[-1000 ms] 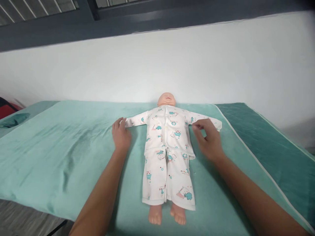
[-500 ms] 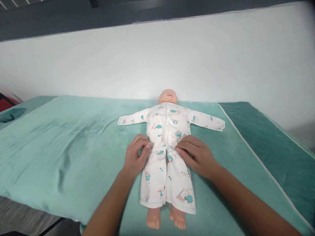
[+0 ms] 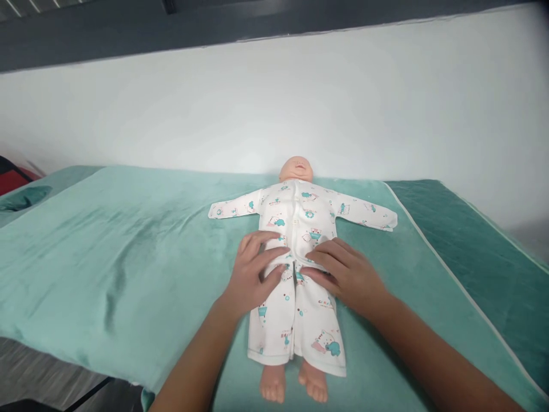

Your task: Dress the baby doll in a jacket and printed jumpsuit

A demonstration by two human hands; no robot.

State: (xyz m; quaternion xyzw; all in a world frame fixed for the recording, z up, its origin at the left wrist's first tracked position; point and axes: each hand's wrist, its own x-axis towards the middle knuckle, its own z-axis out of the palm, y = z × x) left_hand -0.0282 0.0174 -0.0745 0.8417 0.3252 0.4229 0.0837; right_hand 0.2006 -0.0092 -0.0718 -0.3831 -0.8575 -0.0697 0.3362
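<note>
A baby doll (image 3: 295, 168) lies on its back, head toward the wall and bare feet toward me. It wears a white long-sleeved top (image 3: 295, 212) and white trousers (image 3: 277, 326), both printed with small teal and pink animals. The sleeves stretch out to both sides and cover the doll's hands. At the waist, my left hand (image 3: 257, 274) rests over the left side with its fingers spread across the top's hem. Opposite it, my right hand (image 3: 347, 274) lies at the right side, fingers apart, fingertips at the hem near the middle. Neither hand grips anything visible.
A teal plush cover (image 3: 141, 246) spreads under the doll, slightly wrinkled at the left. Along the right runs a darker teal section (image 3: 480, 252) beyond a pale seam. The white wall (image 3: 257, 103) stands behind. A red and black item (image 3: 15, 174) shows at the far left.
My left hand has moved right and inward over the doll's waist, and its fingers have spread from a pinched pose. My right hand's fingers have opened slightly. The view has shifted a little.
</note>
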